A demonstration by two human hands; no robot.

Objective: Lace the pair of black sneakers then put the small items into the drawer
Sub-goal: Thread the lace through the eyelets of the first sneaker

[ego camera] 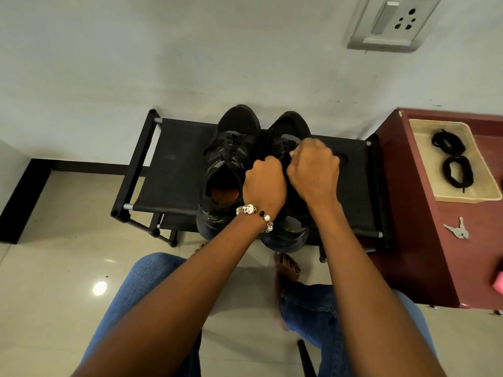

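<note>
Two black sneakers, the left sneaker point(230, 161) and the right sneaker point(288, 131), stand side by side on a black rack point(174, 164), toes toward the wall. The left hand point(264, 183) and right hand point(313, 167) are curled over the right sneaker's lace point(284, 156).

Both hands point(265, 183) point(313, 170) curled over right sneaker point(288, 131) laces.

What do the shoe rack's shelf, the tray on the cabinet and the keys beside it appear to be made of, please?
Shoe rack's shelf: black woven fabric, matte, stretched between silver tubes. Tray: beige, matte, with a soft raised rim; probably cloth or woven fibre. Keys: silvery grey, dull sheen; likely metal.
</note>
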